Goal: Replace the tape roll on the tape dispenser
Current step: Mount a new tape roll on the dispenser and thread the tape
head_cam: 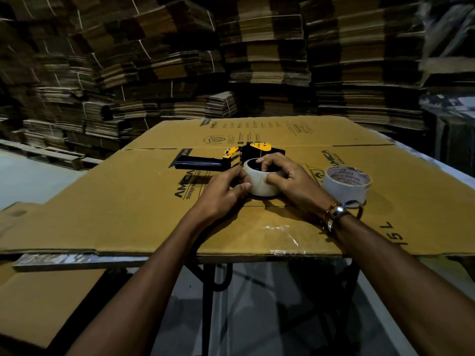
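A flattened sheet of printed cardboard (128, 206) covers the bench, its near edge overhanging the bench's metal rim (77, 260); a crinkled scrap of clear film (282, 233) lies near that edge.

Beyond it, both bare hands close on a pale tape roll (259, 187) that stands with its round hole facing up, a smooth, short cylinder. The left hand (223, 191) presses its thumb and fingers against the roll's left wall. The right hand (288, 179) has fingers hooked over the rim into the hole and the thumb on the outer wall; bangles (336, 214) circle that wrist. Each grip is clenched around the roll.

Right of the hands, apart from them, a second roll (347, 186) sits hole-up, with red print on its cardboard core.

Just behind the held roll lies the tape dispenser (231, 156) on its side, long axis running left to right: glossy black handle pointing left, black-and-yellow head to the right, partly hidden by the roll and fingers.

Farthest back, stacks of flattened brown cartons (270, 60) rise like walls.
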`<state>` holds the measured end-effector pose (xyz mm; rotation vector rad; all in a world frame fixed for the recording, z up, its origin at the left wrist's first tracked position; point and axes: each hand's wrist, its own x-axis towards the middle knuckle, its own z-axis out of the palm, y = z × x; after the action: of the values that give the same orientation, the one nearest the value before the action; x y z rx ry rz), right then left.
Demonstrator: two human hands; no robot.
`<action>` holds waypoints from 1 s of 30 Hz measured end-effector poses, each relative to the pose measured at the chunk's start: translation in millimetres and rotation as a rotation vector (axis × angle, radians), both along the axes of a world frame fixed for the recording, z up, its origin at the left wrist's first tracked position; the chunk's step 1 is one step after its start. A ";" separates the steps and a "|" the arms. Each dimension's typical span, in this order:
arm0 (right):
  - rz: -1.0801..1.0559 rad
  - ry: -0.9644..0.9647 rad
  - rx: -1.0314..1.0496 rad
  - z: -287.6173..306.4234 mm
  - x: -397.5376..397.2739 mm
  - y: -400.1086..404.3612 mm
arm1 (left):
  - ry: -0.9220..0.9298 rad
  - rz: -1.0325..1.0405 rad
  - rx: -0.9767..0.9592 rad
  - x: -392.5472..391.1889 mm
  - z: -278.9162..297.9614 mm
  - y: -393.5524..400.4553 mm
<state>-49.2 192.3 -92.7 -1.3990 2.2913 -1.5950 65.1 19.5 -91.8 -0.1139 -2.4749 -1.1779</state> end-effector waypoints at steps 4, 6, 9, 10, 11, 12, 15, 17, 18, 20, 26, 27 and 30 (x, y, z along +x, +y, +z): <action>-0.002 -0.011 -0.012 0.6 0.8 -1.1 | -0.030 -0.022 0.017 2.5 1.8 -4.0; -0.009 -0.008 -0.010 1.0 0.8 -1.0 | -0.051 -0.004 0.026 3.3 1.4 -8.0; -0.010 0.007 0.001 0.5 0.2 -0.9 | -0.068 0.034 0.021 5.4 1.0 -9.2; -0.008 0.005 0.003 0.5 0.1 -0.7 | -0.061 0.046 -0.014 6.3 1.1 -6.5; -0.006 0.004 0.005 0.6 0.1 -0.5 | -0.043 0.062 -0.067 6.4 1.0 -2.8; -0.004 0.006 0.003 0.7 0.1 -0.3 | -0.015 0.080 -0.126 6.1 0.6 1.2; -0.012 0.020 0.001 1.6 1.1 0.1 | 0.081 0.129 -0.237 2.7 -3.0 10.1; -0.014 0.020 0.001 1.8 1.8 -0.2 | 0.127 0.164 -0.267 -0.5 -5.2 11.5; -0.016 0.019 0.002 1.5 1.6 -0.4 | 0.134 0.169 -0.270 -1.5 -5.5 11.0; -0.014 0.020 0.005 1.1 1.2 -0.2 | 0.128 0.135 -0.247 -1.4 -4.2 8.3; -0.016 0.000 0.010 1.5 1.0 -0.2 | -0.049 -0.027 -0.069 -2.7 1.5 -10.8; -0.014 -0.002 0.009 1.5 1.1 0.0 | -0.069 -0.043 -0.049 -3.0 1.9 -13.2; -0.009 -0.004 0.010 1.4 1.2 0.0 | -0.110 -0.096 0.013 -2.9 3.4 -18.1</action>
<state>-48.0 192.3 -91.3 -1.3841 2.3028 -1.5851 62.2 1.4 -88.4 -0.1705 -2.5822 -1.2712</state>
